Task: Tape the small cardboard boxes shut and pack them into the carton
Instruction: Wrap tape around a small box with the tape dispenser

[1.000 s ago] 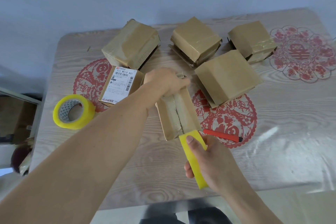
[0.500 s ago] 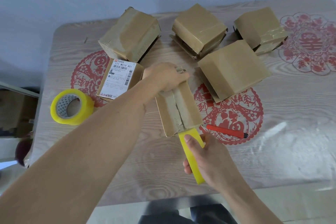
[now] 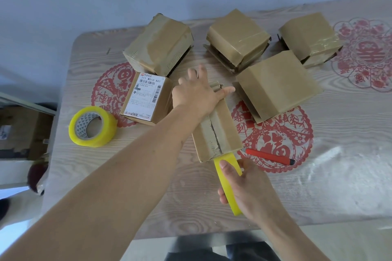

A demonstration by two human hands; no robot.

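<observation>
— so, from the left edge, what's lying there?
— a spare yellow tape roll (image 3: 93, 126) flat on the bench (image 3: 135, 184), apart from the work; probably a reserve. just right of it stands a labelled box (image 3: 146, 96), and behind that a taped box (image 3: 159, 45) tilted on its side.
— and the left hand?
— the left hand (image 3: 199, 93) lies flat, fingers spread and straight, pressing on the far end of the long box (image 3: 216, 131). i judge it pins the flaps and keeps the box from sliding toward the person.
— why would it slide?
— because the right hand (image 3: 244, 184), near the bench's front edge, grips a second tape roll (image 3: 228, 184), thumb on top, its strip meeting the box's near end at the seam.
— further right?
— a red cutter (image 3: 268, 156) beside the box, within reach for cutting the strip, i'd guess. behind it three more boxes: a middle one (image 3: 238, 37), a plain one (image 3: 277, 82), a far-right one (image 3: 310, 38).
— the carton?
— i can't make one out on the bench; packing hasn't begun.
</observation>
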